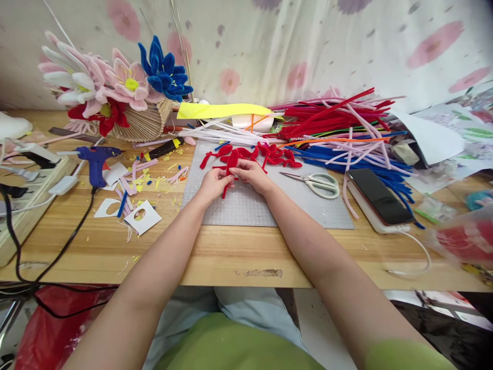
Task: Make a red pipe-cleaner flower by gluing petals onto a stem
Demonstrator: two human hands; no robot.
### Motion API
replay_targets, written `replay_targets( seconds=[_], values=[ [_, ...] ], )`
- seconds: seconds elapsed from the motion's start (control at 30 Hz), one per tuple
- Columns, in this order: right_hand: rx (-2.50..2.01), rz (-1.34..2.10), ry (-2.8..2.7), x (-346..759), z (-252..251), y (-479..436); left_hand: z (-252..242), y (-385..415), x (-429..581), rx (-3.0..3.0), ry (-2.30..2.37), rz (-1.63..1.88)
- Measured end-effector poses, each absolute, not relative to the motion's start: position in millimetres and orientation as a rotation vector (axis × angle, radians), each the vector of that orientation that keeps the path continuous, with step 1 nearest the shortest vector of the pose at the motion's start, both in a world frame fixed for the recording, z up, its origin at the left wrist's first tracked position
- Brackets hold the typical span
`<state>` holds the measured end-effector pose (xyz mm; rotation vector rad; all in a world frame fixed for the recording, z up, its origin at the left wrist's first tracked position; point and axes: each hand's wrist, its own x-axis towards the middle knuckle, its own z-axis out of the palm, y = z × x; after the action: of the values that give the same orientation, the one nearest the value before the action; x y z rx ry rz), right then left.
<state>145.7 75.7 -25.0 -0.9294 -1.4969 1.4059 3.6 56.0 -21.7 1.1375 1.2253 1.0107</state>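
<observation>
Both of my hands meet over a grey cutting mat (262, 216). Between them is a red pipe-cleaner petal (232, 160), its rounded part upright and a thin stem end hanging below. My left hand (215, 184) pinches its lower part. My right hand (252, 174) has its fingers closed on the petal from the other side. Just behind the hands, several more red petals (275, 154) lie in a loose row, partly hidden by my fingers. Scissors with pale green handles (321, 186) rest to the right on the mat, blades toward my right hand.
A blue glue gun (96, 163), paper pieces (143, 217) and a yellow-black cutter (165, 148) lie left. Pipe cleaners in red (331, 117) and blue (346, 158) are heaped behind. A phone (379, 195) lies right; fuzzy flowers (131, 82) stand back left.
</observation>
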Motion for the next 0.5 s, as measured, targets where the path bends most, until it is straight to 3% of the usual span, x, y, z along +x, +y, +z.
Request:
replay_targets(
  seconds=[0.27,0.5],
  values=[
    [-0.932,1.351,-1.453,141.1,-35.5,83.1,-25.6,52.9,1.9,1.555,1.448,0.867],
    [-0.991,1.299,-1.445,145.8,-38.0,84.8,-23.3,39.1,10.8,1.714,1.640,1.009]
  ],
)
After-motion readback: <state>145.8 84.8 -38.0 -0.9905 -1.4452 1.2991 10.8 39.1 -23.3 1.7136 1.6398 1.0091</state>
